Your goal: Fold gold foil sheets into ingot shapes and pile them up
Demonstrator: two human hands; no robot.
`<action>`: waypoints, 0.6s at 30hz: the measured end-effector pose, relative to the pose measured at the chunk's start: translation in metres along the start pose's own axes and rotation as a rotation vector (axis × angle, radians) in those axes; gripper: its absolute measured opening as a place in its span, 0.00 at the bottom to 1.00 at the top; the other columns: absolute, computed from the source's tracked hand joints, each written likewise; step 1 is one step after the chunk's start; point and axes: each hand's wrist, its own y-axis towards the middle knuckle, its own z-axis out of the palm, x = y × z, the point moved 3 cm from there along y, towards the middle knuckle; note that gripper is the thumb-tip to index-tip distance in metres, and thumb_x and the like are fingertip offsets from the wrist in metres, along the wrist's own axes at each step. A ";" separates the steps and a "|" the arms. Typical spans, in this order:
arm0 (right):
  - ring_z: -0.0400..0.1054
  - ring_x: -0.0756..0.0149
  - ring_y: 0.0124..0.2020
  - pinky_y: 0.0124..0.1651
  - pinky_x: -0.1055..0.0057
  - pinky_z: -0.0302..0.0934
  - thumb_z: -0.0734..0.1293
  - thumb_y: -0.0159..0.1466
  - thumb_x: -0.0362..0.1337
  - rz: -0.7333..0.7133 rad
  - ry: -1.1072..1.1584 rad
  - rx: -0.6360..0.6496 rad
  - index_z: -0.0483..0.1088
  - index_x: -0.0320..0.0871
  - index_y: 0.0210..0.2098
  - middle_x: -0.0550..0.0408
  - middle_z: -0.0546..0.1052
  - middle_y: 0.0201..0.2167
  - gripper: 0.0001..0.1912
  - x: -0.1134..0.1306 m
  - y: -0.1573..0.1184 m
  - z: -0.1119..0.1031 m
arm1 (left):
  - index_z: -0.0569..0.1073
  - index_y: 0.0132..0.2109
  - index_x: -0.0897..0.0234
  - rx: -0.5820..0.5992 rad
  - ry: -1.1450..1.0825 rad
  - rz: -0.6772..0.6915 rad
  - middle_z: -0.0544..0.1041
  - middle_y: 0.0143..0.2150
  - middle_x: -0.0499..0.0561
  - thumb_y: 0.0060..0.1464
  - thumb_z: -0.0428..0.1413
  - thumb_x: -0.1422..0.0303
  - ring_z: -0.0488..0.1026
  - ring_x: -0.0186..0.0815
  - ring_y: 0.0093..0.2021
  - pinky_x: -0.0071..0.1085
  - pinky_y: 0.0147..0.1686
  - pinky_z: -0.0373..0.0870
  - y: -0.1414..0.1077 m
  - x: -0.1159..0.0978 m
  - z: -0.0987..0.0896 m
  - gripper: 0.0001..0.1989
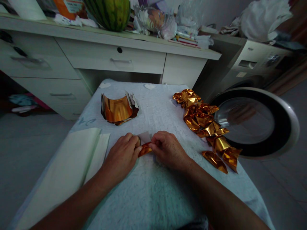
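A small piece of gold foil paper [145,149], with a pale sheet edge showing behind it, is stretched between my hands just above the cloth. My left hand [124,150] is closed over its left end, thumb pressed against the foil. With thumb and bent fingers, my right hand [166,147] pinches the right end. Beyond my left hand lies a curved stack of gold foil sheets [117,109] with grey-white edges. To the right is a heap of folded, crumpled gold foil pieces [200,116]. Under my left forearm rest white paper sheets [64,159].
The cloth-covered table [155,191] stands before a white desk [139,62] with drawers. A watermelon [110,14], a clear glass bowl [155,19] and books lie on the desk. At right, a washing machine [240,57] has its round door [285,124] swung open beside the table.
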 end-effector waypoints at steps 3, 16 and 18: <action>0.59 0.71 0.29 0.35 0.72 0.51 0.67 0.61 0.31 -0.002 -0.005 0.006 0.63 0.42 0.23 0.61 0.66 0.23 0.11 0.000 0.000 0.000 | 0.63 0.32 0.60 0.007 0.010 0.004 0.65 0.35 0.51 0.61 0.46 0.70 0.66 0.42 0.37 0.39 0.38 0.64 0.000 0.000 0.000 0.07; 0.59 0.71 0.27 0.33 0.73 0.50 0.67 0.61 0.30 0.007 -0.009 0.000 0.64 0.42 0.23 0.61 0.66 0.23 0.11 -0.003 -0.001 0.000 | 0.62 0.33 0.60 0.002 0.020 0.003 0.65 0.35 0.50 0.61 0.46 0.70 0.66 0.41 0.37 0.36 0.37 0.62 0.001 0.000 -0.001 0.07; 0.59 0.72 0.27 0.33 0.73 0.50 0.67 0.61 0.29 0.014 -0.001 0.001 0.63 0.42 0.23 0.61 0.66 0.23 0.12 -0.003 0.000 0.000 | 0.62 0.33 0.61 0.015 0.028 0.000 0.65 0.35 0.50 0.61 0.46 0.70 0.66 0.40 0.37 0.36 0.38 0.62 0.001 0.000 -0.001 0.07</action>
